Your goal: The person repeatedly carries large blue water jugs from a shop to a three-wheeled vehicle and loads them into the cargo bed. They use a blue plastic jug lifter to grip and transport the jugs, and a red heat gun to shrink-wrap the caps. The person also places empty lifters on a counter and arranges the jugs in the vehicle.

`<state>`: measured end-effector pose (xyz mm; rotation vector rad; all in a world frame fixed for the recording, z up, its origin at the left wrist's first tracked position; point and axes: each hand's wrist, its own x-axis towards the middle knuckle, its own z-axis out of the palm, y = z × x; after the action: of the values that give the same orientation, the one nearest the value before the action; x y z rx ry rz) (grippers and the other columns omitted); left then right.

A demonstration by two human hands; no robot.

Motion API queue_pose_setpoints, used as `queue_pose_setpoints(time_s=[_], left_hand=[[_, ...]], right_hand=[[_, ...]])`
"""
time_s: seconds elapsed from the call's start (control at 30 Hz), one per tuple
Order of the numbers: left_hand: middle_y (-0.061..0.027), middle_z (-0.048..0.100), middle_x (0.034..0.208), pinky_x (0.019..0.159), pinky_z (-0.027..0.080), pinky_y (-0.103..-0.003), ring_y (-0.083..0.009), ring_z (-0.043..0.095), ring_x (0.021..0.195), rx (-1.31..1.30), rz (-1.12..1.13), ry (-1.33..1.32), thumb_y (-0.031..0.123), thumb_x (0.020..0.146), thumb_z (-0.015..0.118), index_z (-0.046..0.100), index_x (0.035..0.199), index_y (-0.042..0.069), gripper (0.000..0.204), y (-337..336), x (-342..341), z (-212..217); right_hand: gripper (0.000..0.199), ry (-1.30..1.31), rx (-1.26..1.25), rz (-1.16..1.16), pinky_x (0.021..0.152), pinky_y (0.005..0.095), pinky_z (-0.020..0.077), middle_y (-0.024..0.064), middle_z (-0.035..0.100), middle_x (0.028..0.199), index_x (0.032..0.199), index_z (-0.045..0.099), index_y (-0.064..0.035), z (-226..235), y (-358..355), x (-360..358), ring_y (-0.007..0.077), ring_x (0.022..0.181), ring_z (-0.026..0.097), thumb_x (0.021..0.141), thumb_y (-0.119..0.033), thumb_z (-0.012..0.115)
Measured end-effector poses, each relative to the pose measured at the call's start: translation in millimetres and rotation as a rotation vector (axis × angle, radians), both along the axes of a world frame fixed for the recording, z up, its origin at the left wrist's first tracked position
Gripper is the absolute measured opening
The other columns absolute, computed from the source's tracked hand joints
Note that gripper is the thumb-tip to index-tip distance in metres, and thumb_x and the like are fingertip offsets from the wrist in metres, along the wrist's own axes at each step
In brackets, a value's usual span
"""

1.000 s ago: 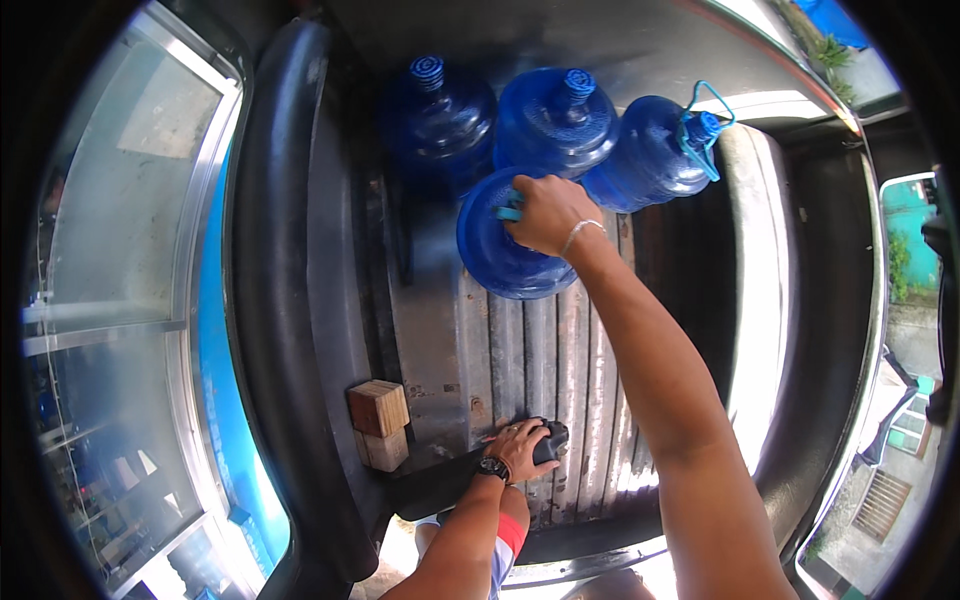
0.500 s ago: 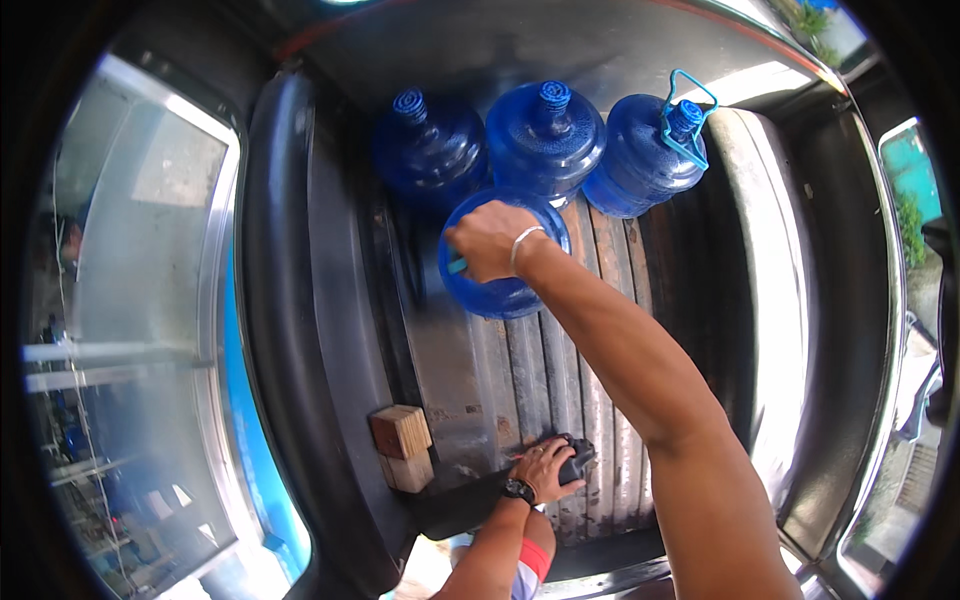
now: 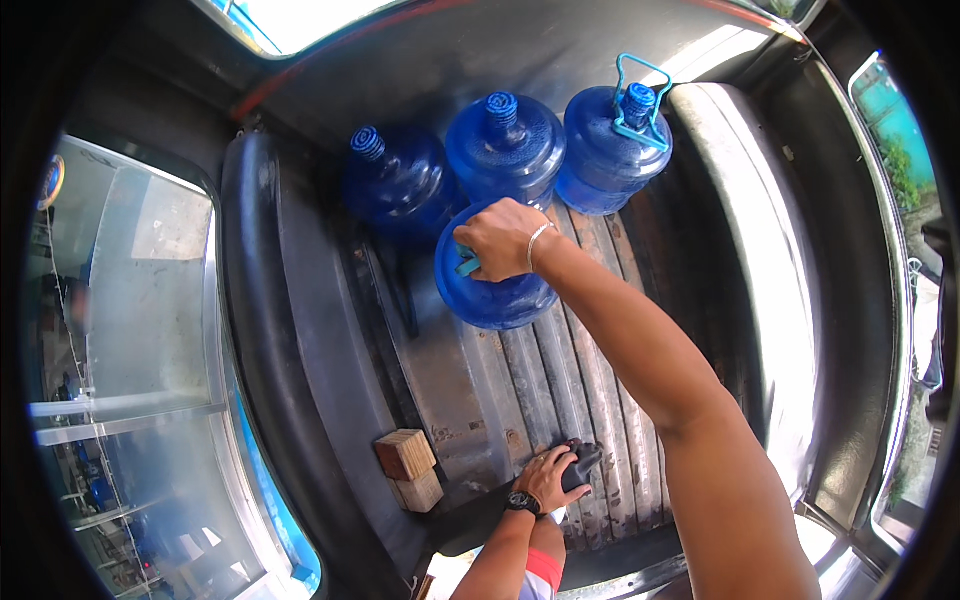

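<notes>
My right hand (image 3: 500, 240) is closed on a teal carrying handle (image 3: 466, 262) at the neck of a large blue water jug (image 3: 500, 305). That jug stands upright on the ribbed metal floor, and the hand hides its cap and neck. Low in the picture, my left hand (image 3: 545, 478), with a black watch at the wrist, lies with fingers spread over a black lumpy object (image 3: 583, 466) whose kind I cannot make out. Behind the gripped jug stand the left jug (image 3: 400, 185), the middle jug (image 3: 510, 145) and the right jug (image 3: 605, 150), which has its own teal handle (image 3: 665, 100).
This is a vehicle's rear compartment with a ribbed metal floor (image 3: 560, 400). Long padded benches line the left (image 3: 265, 300) and right (image 3: 740, 230) sides. Two stacked wooden blocks (image 3: 405, 455) sit by the left bench. A dark front wall (image 3: 420, 70) rises behind the jugs.
My view has turned slightly, so the back jugs appear farther left. My right hand keeps its grip on the handle, and my left hand stays on the black object.
</notes>
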<state>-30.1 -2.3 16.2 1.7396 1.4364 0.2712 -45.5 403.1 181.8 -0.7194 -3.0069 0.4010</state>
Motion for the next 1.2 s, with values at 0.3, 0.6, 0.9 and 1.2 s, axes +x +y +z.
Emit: queue_pose_setpoints(time_s=[0.3, 0.6, 0.9, 1.2], left_hand=[[-0.0085, 0.056, 0.136, 0.1, 0.05, -0.049, -0.0343, 0.06, 0.118, -0.036, -0.012, 0.047, 0.062, 0.077, 0.076, 0.061, 0.125, 0.012, 0.07, 1, 3, 8], [-0.0078, 0.055, 0.137, 0.101, 0.049, -0.049, -0.0334, 0.06, 0.119, -0.039, -0.009, 0.056, 0.061, 0.078, 0.076, 0.061, 0.127, 0.013, 0.07, -1, 1, 5], [-0.0089, 0.052, 0.142, 0.104, 0.048, -0.049, -0.0333, 0.058, 0.123, -0.054, -0.012, 0.001, 0.06, 0.079, 0.076, 0.06, 0.128, 0.013, 0.07, 2, -5, -3], [-0.0129, 0.051, 0.143, 0.108, 0.045, -0.05, -0.0357, 0.054, 0.13, -0.089, -0.029, -0.018, 0.062, 0.08, 0.074, 0.06, 0.129, 0.013, 0.07, 5, -9, -8]], right_hand=[[0.034, 0.119, -0.077, -0.098, 0.079, 0.0417, 0.0579, 0.0144, 0.073, 0.084, 0.096, 0.075, -0.0094, -6, -12, 0, 0.0338, 0.086, 0.072, 0.071, -0.032, 0.076], [0.025, 0.343, -0.371, -0.362, 0.074, 0.0418, 0.0553, 0.0172, 0.074, 0.095, 0.105, 0.073, 0.0008, 16, 0, 26, 0.0337, 0.084, 0.071, 0.094, -0.02, 0.065], [0.035, 1.501, -1.988, 0.065, 0.044, 0.0149, 0.0378, 0.0016, 0.057, 0.085, 0.135, 0.051, 0.0028, 1, -17, 67, 0.0005, 0.054, 0.047, 0.108, -0.019, 0.048], [0.032, 1.992, -1.995, -0.484, 0.052, 0.0183, 0.0435, 0.0027, 0.06, 0.084, 0.128, 0.054, 0.0021, -7, -28, 135, 0.0065, 0.06, 0.052, 0.105, -0.02, 0.052]])
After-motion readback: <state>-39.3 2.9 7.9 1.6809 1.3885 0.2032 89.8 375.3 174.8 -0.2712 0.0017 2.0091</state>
